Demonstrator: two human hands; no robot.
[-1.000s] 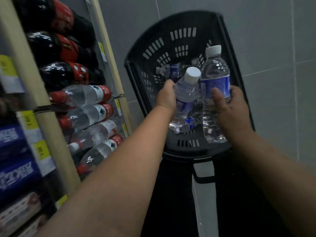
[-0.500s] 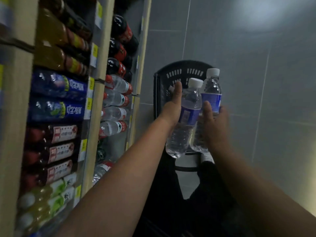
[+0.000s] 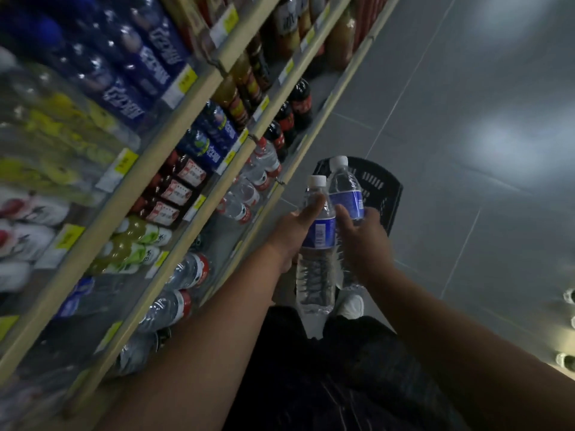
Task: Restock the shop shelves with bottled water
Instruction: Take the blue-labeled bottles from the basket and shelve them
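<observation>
The left hand (image 3: 295, 234) was wrapped round a water bottle, the nearer bottle (image 3: 320, 234), with the thumb lying up along its side near the neck and the fingers curled behind it. The right hand (image 3: 364, 241) gripped a second one, the farther bottle (image 3: 348, 197), with the thumb across the front below its blue label. Both bottles had white caps and blue labels, stood roughly upright and were pressed side by side, touching, in the air just right of the shelves (image 3: 186, 126). Neither rested on a shelf.

Beyond the bottles, on the far side, a black basket (image 3: 385, 188) with slotted walls sat on the grey tiled floor (image 3: 466, 135); what it held could not be seen. The shelves ran along the left, edged with yellow price tags (image 3: 186, 79). On the low rows lay clear red-labelled bottles (image 3: 189, 272), with dark cola bottles farther off and blue-labelled ones higher up. Below the hands were dark trousers (image 3: 357, 368) and a white shoe (image 3: 351, 306) on the floor
</observation>
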